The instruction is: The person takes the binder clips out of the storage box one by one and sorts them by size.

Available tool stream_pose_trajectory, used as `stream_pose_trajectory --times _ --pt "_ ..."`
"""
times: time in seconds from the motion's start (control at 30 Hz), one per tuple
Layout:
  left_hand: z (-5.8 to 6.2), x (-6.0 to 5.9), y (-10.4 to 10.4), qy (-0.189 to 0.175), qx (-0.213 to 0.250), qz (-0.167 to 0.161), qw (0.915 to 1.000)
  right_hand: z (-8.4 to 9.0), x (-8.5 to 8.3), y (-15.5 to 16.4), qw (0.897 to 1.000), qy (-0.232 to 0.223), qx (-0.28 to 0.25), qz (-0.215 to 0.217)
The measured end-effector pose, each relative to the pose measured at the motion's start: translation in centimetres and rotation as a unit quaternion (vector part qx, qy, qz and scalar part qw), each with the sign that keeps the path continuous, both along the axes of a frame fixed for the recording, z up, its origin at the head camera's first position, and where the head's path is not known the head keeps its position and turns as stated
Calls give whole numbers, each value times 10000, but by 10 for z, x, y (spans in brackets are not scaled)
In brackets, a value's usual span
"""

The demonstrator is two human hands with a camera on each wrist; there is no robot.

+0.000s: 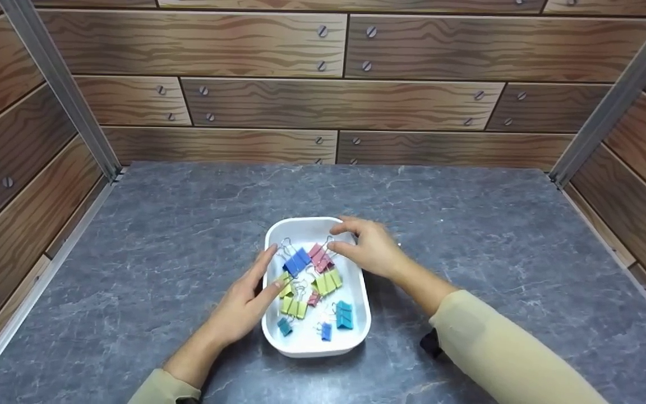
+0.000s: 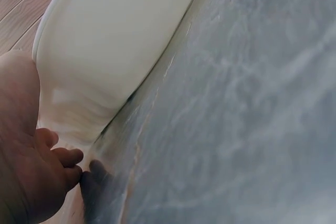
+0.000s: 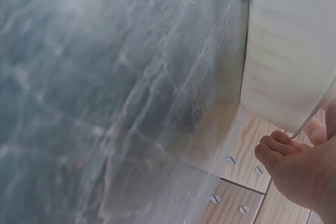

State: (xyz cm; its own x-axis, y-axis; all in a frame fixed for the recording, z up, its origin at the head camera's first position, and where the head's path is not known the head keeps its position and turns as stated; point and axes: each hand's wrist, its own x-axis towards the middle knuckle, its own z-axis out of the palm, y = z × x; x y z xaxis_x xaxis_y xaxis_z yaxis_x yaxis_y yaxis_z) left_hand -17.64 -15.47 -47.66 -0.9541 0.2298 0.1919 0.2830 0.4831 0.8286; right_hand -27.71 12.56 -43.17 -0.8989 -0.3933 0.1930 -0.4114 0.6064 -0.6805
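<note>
Only in the head view were binder clips (image 1: 328, 282) shown, inside a white tray (image 1: 314, 353) roughly midway between the bench's (image 1: 469, 224) side edges. Beside it, the left hand (image 1: 243, 306) and right hand (image 1: 376, 247) were held half open, nothing visibly gripped; bent fingers (image 2: 68, 156) were revealed by the wrist views.

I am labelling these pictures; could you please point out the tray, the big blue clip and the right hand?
Tray (image 1: 305, 338): head view, on its bare floor.
Big blue clip (image 1: 298, 262): head view, on its body.
Right hand (image 1: 376, 248): head view, on its back.
</note>
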Motion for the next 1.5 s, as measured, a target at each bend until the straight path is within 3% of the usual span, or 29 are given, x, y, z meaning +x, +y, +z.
stream_pose_trajectory --times 0.5,1.07,1.3,1.5 --pt "-3 0 -1 72 58 -35 10000 -2 0 -13 9992 -104 -196 -336" --pt "-3 -1 0 94 21 0 10000 2 5 -20 9933 159 -1087 -352" --pt "-4 -2 1 93 12 -35 9999 12 6 -20 9860 339 -1609 -282" --pt "-4 -1 -1 140 4 -9 9999 30 3 -10 9710 357 -2341 -325"
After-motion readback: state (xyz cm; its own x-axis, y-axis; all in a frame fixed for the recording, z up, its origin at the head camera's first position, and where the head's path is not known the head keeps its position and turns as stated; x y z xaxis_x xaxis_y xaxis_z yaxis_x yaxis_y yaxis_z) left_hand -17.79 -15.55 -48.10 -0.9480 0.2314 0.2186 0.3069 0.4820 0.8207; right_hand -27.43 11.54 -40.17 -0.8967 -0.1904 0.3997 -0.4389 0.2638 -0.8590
